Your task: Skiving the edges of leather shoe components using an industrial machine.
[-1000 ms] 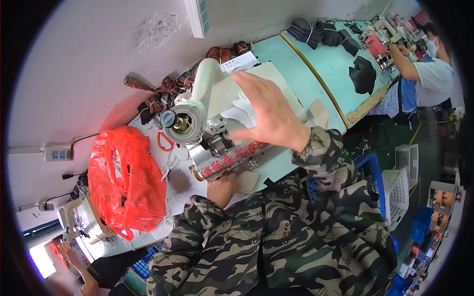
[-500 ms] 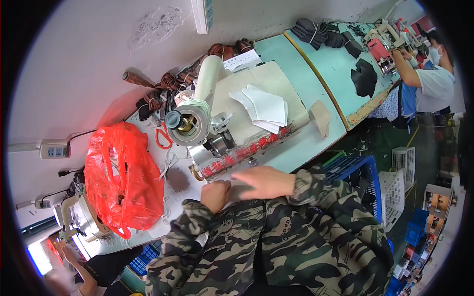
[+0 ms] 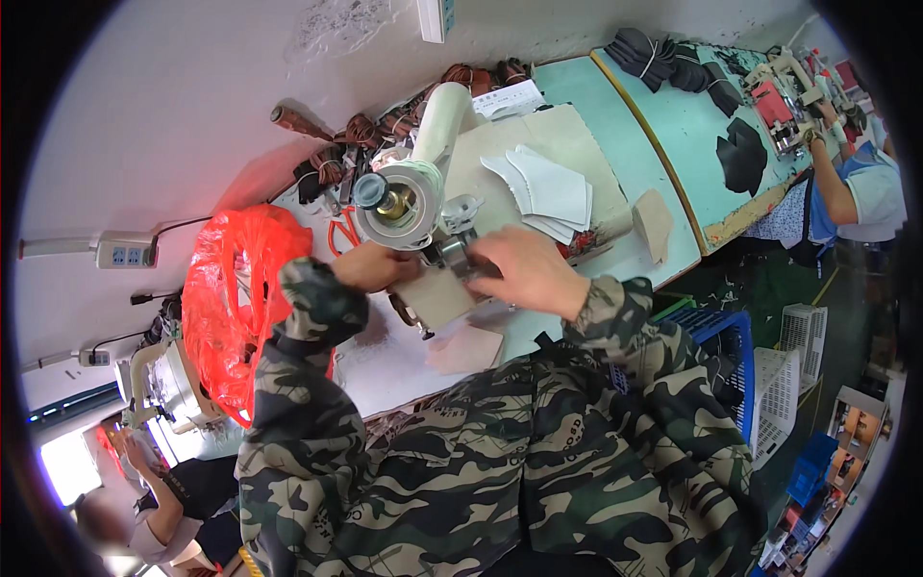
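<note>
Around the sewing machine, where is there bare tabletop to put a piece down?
Bare table lies right of the white pieces, around the tan piece. Crowded: the sewing machine with both hands, the red bag, brown straps behind.

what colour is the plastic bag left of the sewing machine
Bright red plastic bag, seen best in the head view.

The fingertips of the right hand (image 3: 524,272) are tucked behind the metal head of the cream-coloured sewing machine (image 3: 413,197), so whether they pinch anything cannot be told. The left hand (image 3: 370,266) is half covered by its camouflage sleeve (image 3: 308,317), and its fingers vanish under the machine. The flat beige piece of material (image 3: 437,296) between the two hands is partly covered by both. The needle area just above the hands is too small to make out.
</note>
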A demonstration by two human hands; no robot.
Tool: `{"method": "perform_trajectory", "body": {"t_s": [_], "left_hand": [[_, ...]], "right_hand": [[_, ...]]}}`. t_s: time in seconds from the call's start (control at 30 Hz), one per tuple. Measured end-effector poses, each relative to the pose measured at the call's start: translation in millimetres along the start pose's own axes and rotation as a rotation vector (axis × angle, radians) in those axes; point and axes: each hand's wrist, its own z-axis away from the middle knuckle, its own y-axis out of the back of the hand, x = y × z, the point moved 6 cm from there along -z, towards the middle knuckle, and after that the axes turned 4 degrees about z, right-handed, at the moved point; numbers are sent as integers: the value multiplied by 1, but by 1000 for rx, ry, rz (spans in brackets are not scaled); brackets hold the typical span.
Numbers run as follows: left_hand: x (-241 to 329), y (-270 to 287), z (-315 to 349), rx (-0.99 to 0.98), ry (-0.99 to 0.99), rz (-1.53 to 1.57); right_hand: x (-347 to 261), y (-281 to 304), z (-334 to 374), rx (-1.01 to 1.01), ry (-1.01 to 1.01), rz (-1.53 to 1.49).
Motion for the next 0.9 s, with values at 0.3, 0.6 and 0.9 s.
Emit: {"method": "perform_trajectory", "body": {"t_s": [0.3,0.6,0.9], "left_hand": [[20,-100,35,623,-211,-606],[-60,-193,10,518,-143,-623],[-49,-189,6,438,-152,-393]], "right_hand": [[20,87,14,578,73,74],[19,-24,46,-164,-186,-358],[28,-155,105,-284,-83,5]]}}
